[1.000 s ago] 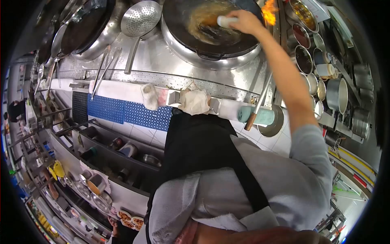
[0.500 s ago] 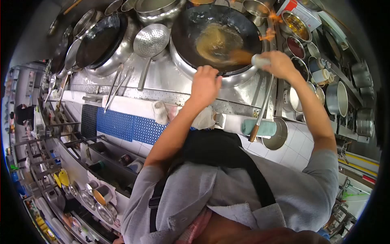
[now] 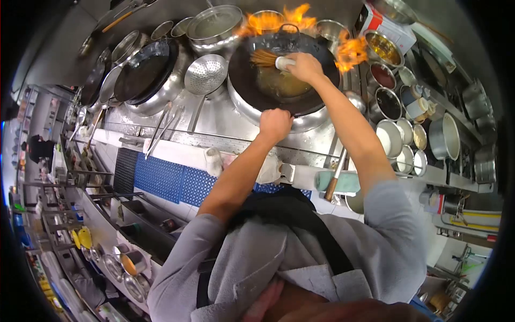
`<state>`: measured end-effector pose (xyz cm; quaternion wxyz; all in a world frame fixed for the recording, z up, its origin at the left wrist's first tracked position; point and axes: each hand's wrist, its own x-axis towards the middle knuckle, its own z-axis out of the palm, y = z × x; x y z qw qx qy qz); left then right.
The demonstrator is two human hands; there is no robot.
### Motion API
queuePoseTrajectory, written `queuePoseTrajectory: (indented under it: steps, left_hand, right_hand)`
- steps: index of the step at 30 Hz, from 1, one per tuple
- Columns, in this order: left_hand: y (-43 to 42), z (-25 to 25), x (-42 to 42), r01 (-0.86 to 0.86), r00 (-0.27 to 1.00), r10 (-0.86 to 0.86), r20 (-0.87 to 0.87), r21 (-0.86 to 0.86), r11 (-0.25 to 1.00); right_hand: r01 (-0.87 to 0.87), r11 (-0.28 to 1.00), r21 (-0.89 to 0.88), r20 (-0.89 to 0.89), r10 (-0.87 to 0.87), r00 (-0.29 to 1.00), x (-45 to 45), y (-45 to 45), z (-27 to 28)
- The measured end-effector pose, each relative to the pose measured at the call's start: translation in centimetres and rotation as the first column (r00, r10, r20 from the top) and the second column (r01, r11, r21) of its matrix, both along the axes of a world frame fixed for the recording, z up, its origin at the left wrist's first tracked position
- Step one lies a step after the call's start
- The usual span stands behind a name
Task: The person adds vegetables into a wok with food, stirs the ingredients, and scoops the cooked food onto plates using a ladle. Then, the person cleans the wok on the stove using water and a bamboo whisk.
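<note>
A large dark wok (image 3: 244, 88) sits on the steel burner ring (image 3: 248, 109), with cloudy brownish liquid (image 3: 279, 83) in its bottom. My left hand (image 3: 276, 125) is closed at the wok's near edge, gripping it there; the fingers hide most of the handle. Inside the wok, my right hand (image 3: 307, 68) is wrapped round the pale bound end of a bamboo wok brush (image 3: 263, 58). The bristles point left and touch the wok's far left wall.
Flames (image 3: 351, 52) rise behind and right of the wok. To the left are a perforated skimmer (image 3: 205, 74) and another wok (image 3: 142, 75). A wooden-handled ladle (image 3: 335, 180) lies at right, beside several sauce pots (image 3: 388, 103). A folded green cloth (image 3: 346, 182) lies along the front edge.
My right hand has carried the brush from the wok's right side to its far left. My left hand has closed on the near edge. The flames have grown much larger.
</note>
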<state>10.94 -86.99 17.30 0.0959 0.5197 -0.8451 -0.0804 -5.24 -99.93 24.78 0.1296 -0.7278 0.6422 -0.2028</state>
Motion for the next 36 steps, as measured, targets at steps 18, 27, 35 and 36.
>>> queuePoseTrajectory:
  steps: [18,27,35,36]
  left_hand:
    - [10.1,5.3,2.1,-0.131,0.812,0.037,-0.583,-0.121,0.984]
    - [12.8,6.6,5.9,-0.209,0.633,0.064,-0.771,-0.090,0.974]
    - [15.3,3.8,8.7,-0.145,0.451,0.143,-0.881,0.085,0.986]
    - [15.0,3.8,8.9,-0.145,0.435,0.113,-0.893,0.055,0.988]
  right_hand:
    - [0.633,0.719,-0.287,0.904,-0.016,0.427,-6.3,25.2,6.5]
    - [0.683,0.691,-0.238,0.868,-0.164,0.468,-7.2,27.4,3.5]
    - [0.657,0.721,-0.220,0.847,-0.193,0.496,-6.6,27.5,1.9]
    - [0.656,0.721,-0.223,0.845,-0.193,0.499,-6.5,27.3,1.9]
